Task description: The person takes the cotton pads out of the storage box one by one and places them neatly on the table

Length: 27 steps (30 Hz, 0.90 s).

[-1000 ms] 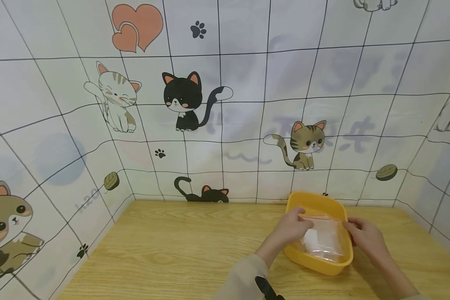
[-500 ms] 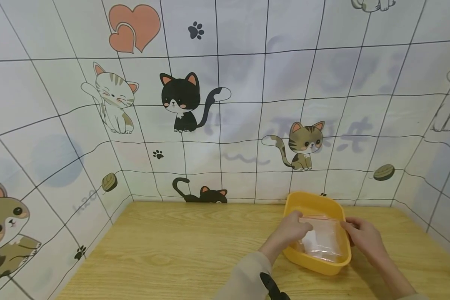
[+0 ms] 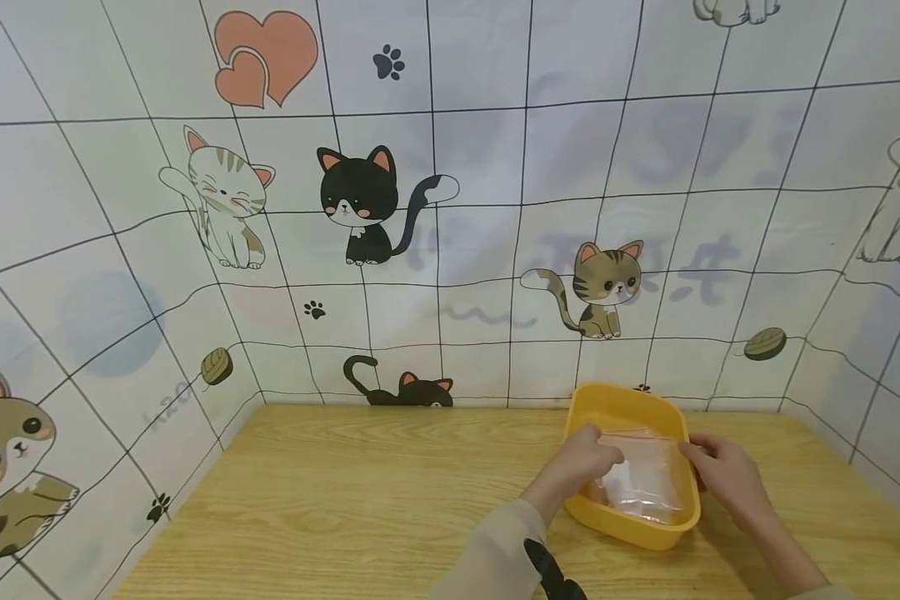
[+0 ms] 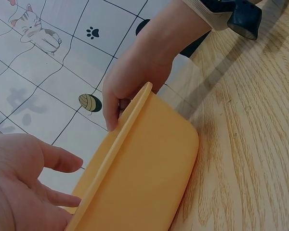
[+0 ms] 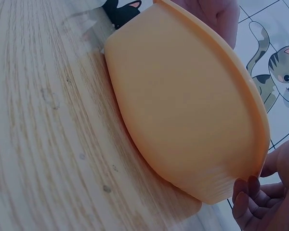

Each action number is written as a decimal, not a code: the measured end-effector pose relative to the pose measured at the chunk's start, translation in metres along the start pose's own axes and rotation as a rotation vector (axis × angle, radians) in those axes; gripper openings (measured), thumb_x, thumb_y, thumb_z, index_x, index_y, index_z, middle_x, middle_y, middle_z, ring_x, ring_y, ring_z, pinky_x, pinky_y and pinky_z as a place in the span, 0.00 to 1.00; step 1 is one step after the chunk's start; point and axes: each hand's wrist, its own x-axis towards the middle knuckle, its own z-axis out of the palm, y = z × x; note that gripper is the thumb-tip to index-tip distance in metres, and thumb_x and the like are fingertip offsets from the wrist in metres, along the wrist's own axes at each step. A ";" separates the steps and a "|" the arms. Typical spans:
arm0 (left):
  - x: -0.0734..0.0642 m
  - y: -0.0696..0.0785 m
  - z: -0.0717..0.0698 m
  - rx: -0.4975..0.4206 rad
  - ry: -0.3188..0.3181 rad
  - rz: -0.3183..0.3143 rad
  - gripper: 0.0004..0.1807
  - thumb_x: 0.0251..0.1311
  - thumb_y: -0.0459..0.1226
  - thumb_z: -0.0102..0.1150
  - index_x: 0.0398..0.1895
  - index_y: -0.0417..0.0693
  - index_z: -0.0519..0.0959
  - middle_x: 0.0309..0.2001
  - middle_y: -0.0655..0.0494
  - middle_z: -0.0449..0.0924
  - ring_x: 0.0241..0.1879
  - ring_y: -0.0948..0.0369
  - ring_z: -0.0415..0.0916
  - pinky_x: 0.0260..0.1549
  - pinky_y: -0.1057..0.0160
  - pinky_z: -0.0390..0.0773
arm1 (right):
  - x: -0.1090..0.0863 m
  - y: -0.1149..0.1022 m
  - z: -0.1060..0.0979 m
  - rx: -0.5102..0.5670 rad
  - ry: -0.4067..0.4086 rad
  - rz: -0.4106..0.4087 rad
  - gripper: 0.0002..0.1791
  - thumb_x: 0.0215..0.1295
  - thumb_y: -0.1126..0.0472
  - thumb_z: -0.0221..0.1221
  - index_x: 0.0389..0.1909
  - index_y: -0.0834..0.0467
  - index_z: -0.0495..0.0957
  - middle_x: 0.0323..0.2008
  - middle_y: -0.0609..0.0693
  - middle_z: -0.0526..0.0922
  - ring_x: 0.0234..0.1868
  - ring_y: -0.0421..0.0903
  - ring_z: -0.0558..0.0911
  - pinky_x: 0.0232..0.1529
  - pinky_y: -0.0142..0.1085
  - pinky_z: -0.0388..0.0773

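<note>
A yellow plastic basin (image 3: 615, 529) stands on the table at the right in the head view. Inside it lie clear zip bags (image 3: 645, 475) with a red strip along the top edge. My left hand (image 3: 581, 458) reaches over the left rim, its fingers dipping into the basin beside the bags. In the left wrist view the left thumb (image 4: 62, 159) is spread apart from the fingers, whose tips are hidden behind the rim. Opposite, my right hand (image 3: 727, 471) pinches the right rim, thumb on the inner side and fingers (image 5: 253, 187) curled against the outer wall.
A wood-grain table (image 3: 390, 492) stretches left of the basin. Behind it rises a white grid-patterned wall covering (image 3: 480, 250) printed with cartoon cats, close to the basin's far side. More of the same covering closes off both sides.
The left hand has sunk slightly lower into the basin, its raised forefinger now down. The right hand keeps its place on the rim. The whole head view has shifted slightly.
</note>
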 end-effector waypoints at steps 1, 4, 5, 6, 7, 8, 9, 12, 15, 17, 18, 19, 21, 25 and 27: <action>0.000 0.000 0.001 -0.003 -0.001 -0.006 0.31 0.59 0.34 0.63 0.65 0.33 0.70 0.64 0.41 0.72 0.63 0.46 0.70 0.64 0.46 0.69 | 0.000 0.000 0.000 0.000 0.000 -0.001 0.30 0.79 0.55 0.48 0.62 0.82 0.64 0.41 0.66 0.83 0.27 0.43 0.83 0.28 0.36 0.83; 0.002 -0.001 0.002 -0.012 0.000 -0.017 0.31 0.58 0.33 0.63 0.66 0.33 0.69 0.64 0.42 0.71 0.64 0.46 0.69 0.64 0.45 0.68 | 0.000 0.000 0.000 0.000 0.000 0.001 0.30 0.79 0.55 0.48 0.62 0.82 0.65 0.41 0.66 0.83 0.27 0.43 0.83 0.28 0.36 0.83; 0.002 -0.002 0.003 -0.014 0.000 -0.020 0.31 0.59 0.33 0.63 0.66 0.33 0.68 0.64 0.42 0.71 0.63 0.46 0.69 0.64 0.45 0.68 | 0.000 0.001 0.000 0.001 0.001 0.003 0.30 0.79 0.55 0.48 0.62 0.82 0.65 0.41 0.66 0.83 0.27 0.43 0.83 0.28 0.36 0.83; 0.003 -0.002 0.003 -0.015 0.001 -0.023 0.31 0.59 0.33 0.63 0.65 0.33 0.68 0.64 0.42 0.71 0.62 0.47 0.70 0.64 0.45 0.68 | 0.000 0.000 0.000 0.004 0.001 0.005 0.30 0.79 0.55 0.48 0.62 0.82 0.65 0.41 0.66 0.83 0.27 0.43 0.83 0.28 0.36 0.83; 0.003 -0.002 0.004 -0.016 0.003 -0.027 0.31 0.59 0.33 0.64 0.65 0.33 0.68 0.63 0.42 0.71 0.61 0.47 0.70 0.64 0.45 0.69 | 0.000 0.000 0.000 0.006 0.001 0.006 0.30 0.79 0.55 0.48 0.61 0.82 0.65 0.41 0.66 0.83 0.27 0.44 0.82 0.28 0.36 0.83; 0.004 -0.002 0.005 -0.019 0.006 -0.026 0.30 0.58 0.32 0.63 0.64 0.33 0.68 0.62 0.42 0.72 0.59 0.47 0.71 0.63 0.46 0.69 | 0.000 0.000 0.000 0.007 0.002 0.007 0.30 0.79 0.55 0.48 0.61 0.82 0.65 0.41 0.66 0.83 0.27 0.44 0.82 0.28 0.36 0.83; 0.005 -0.002 0.005 -0.019 0.008 -0.031 0.29 0.58 0.32 0.64 0.63 0.33 0.69 0.61 0.42 0.72 0.57 0.48 0.72 0.62 0.46 0.70 | 0.000 0.000 0.000 0.010 0.003 0.007 0.30 0.79 0.55 0.48 0.61 0.82 0.65 0.41 0.67 0.83 0.27 0.44 0.82 0.28 0.36 0.83; 0.006 -0.003 0.007 -0.019 0.020 -0.038 0.27 0.58 0.31 0.63 0.61 0.32 0.69 0.58 0.42 0.73 0.49 0.50 0.72 0.58 0.47 0.72 | -0.001 0.000 0.001 0.007 0.012 0.002 0.29 0.78 0.56 0.48 0.61 0.81 0.66 0.40 0.66 0.83 0.27 0.43 0.82 0.28 0.36 0.83; 0.007 -0.004 0.008 -0.033 0.034 -0.041 0.26 0.59 0.30 0.63 0.60 0.31 0.69 0.55 0.43 0.74 0.38 0.51 0.70 0.47 0.50 0.75 | -0.001 0.000 0.002 0.002 0.022 -0.004 0.29 0.78 0.56 0.48 0.60 0.81 0.66 0.39 0.65 0.84 0.26 0.43 0.82 0.27 0.35 0.83; 0.007 -0.004 0.008 -0.054 0.042 -0.040 0.25 0.59 0.29 0.62 0.59 0.31 0.69 0.50 0.44 0.73 0.33 0.52 0.67 0.38 0.52 0.73 | -0.001 0.000 0.002 0.000 0.025 -0.007 0.29 0.78 0.56 0.49 0.60 0.81 0.67 0.39 0.64 0.84 0.26 0.43 0.82 0.27 0.35 0.83; 0.007 -0.004 0.008 -0.063 0.048 -0.042 0.25 0.59 0.28 0.61 0.59 0.30 0.69 0.49 0.45 0.73 0.33 0.52 0.66 0.36 0.53 0.72 | -0.001 0.000 0.002 0.000 0.026 -0.009 0.28 0.78 0.56 0.49 0.60 0.81 0.67 0.39 0.64 0.84 0.26 0.42 0.82 0.27 0.35 0.83; 0.007 -0.004 0.008 -0.072 0.053 -0.042 0.24 0.59 0.28 0.61 0.59 0.30 0.69 0.48 0.45 0.73 0.33 0.52 0.66 0.35 0.54 0.71 | -0.001 0.001 0.002 0.001 0.027 -0.011 0.28 0.78 0.56 0.49 0.60 0.81 0.67 0.39 0.64 0.84 0.26 0.42 0.81 0.27 0.35 0.83; 0.008 -0.004 0.008 -0.091 0.060 -0.046 0.24 0.59 0.27 0.61 0.58 0.30 0.70 0.46 0.46 0.71 0.34 0.52 0.66 0.35 0.54 0.69 | -0.001 0.001 0.002 0.003 0.026 -0.010 0.29 0.78 0.56 0.49 0.60 0.81 0.67 0.39 0.63 0.84 0.26 0.42 0.81 0.27 0.35 0.83; 0.009 -0.004 0.009 -0.127 0.073 -0.066 0.19 0.59 0.26 0.60 0.53 0.30 0.71 0.40 0.45 0.70 0.29 0.54 0.64 0.31 0.57 0.67 | 0.000 0.000 0.002 0.001 0.022 -0.006 0.29 0.78 0.55 0.48 0.61 0.81 0.66 0.40 0.65 0.83 0.26 0.43 0.81 0.27 0.35 0.83; 0.010 -0.004 0.010 -0.144 0.080 -0.081 0.17 0.59 0.26 0.60 0.51 0.30 0.71 0.37 0.45 0.69 0.25 0.55 0.62 0.29 0.58 0.66 | 0.000 0.000 0.002 -0.003 0.021 -0.007 0.29 0.78 0.55 0.48 0.61 0.81 0.66 0.41 0.66 0.83 0.26 0.43 0.82 0.27 0.35 0.83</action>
